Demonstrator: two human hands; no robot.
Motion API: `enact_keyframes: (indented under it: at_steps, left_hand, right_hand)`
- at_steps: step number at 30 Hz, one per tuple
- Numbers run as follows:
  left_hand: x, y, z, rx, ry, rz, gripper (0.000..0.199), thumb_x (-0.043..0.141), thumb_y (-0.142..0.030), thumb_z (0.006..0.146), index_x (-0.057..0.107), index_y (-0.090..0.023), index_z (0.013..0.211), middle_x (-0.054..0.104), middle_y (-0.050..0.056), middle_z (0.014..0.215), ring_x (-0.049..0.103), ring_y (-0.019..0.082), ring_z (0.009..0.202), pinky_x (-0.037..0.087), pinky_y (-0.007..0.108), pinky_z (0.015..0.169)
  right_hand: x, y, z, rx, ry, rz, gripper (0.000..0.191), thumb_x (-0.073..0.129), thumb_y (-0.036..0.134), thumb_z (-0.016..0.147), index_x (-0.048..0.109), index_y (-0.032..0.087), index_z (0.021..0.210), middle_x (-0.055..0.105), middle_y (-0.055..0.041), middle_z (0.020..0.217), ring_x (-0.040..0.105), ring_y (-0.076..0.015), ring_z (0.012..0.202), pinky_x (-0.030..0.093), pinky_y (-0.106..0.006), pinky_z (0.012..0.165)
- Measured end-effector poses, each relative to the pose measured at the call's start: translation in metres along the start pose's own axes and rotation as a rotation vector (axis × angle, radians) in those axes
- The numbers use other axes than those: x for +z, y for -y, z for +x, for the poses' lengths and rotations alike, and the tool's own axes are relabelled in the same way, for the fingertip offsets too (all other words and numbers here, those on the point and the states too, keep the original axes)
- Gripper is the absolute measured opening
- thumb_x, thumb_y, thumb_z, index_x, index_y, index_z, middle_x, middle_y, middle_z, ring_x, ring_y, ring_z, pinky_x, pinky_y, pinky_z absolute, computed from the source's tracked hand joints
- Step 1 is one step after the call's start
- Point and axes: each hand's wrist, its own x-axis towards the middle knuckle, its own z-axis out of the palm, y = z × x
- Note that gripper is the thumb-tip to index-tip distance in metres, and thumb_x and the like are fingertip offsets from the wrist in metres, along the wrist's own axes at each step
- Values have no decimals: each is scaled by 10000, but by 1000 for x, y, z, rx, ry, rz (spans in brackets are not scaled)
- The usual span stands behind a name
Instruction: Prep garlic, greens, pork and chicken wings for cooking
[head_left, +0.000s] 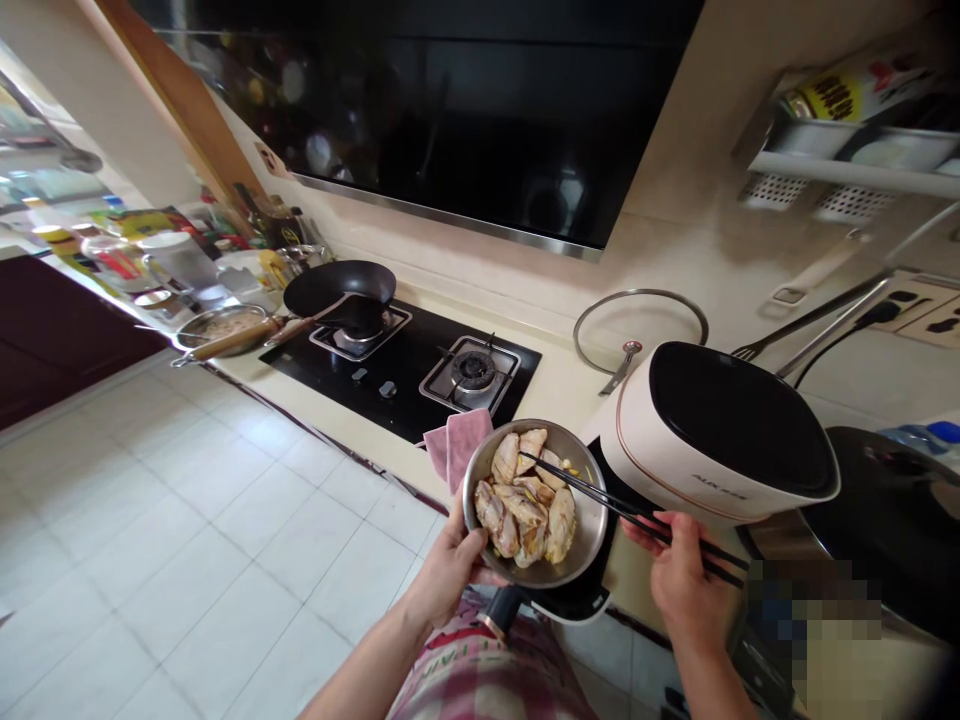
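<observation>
A round metal bowl [594, 515] holds several pieces of raw chicken [525, 515] with yellow bits on them. My left hand [457, 548] grips the bowl's left rim, thumb on the inner edge. Black chopsticks [622, 508] are held in my right hand [679, 560], to the right of the bowl. Their tips reach over the chicken near the top of the bowl. Beneath the bowl, the dark handle [502, 608] of a pan shows, the pan itself mostly hidden. A pink cloth [459, 443] lies on the counter edge just beyond the bowl.
A white appliance [694, 470] with a black top stands right of the bowl. Behind are a gas stove [382, 395], a black wok [337, 287] and a glass lid [641, 330] against the wall. A pan of food [225, 325], bottles and jars crowd the far left counter.
</observation>
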Motion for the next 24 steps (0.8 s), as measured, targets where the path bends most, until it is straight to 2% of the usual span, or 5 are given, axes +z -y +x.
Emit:
enact_keyframes:
  at_steps: [7,11,15,21,24]
  left_hand:
    - [-2,-1,3,25,-38,17,874,560,-128,799,70,-271,1509,646,121,1158,690,202,709,608,349,575]
    - [-2,-2,4,12,-42,29,828,532,-117,815,101,-277,1504,648,115,1153,690,201,713,612,358,589]
    - [-1,-2,3,-5,-35,22,838,554,-120,806,113,-269,1503,673,104,1094,695,206,697,612,362,590]
    - [-4,-6,0,8,-55,10,819,555,-109,798,149,-260,1493,676,101,1078,683,185,627,610,356,571]
    - [-8,-6,0,14,-68,17,809,544,-104,806,148,-279,1490,666,99,1108,679,177,633,608,339,564]
  right_hand:
    - [-29,10,-4,104,-14,-30,438,715,577,703,616,151,727,670,-34,576,664,-219,478,578,-339,445]
    - [-20,24,-12,-53,-6,-80,376,670,532,778,629,161,733,660,-29,589,658,-207,476,575,-328,441]
    - [-5,32,-21,-109,179,-189,322,599,485,856,645,178,773,684,-51,655,679,-205,524,582,-299,442]
    - [-23,53,-13,-486,251,-327,179,528,310,921,659,191,890,699,-53,744,698,-200,632,598,-292,549]
    - [-28,66,-4,-681,436,-518,155,514,217,923,668,198,908,716,-53,807,703,-185,731,592,-267,660]
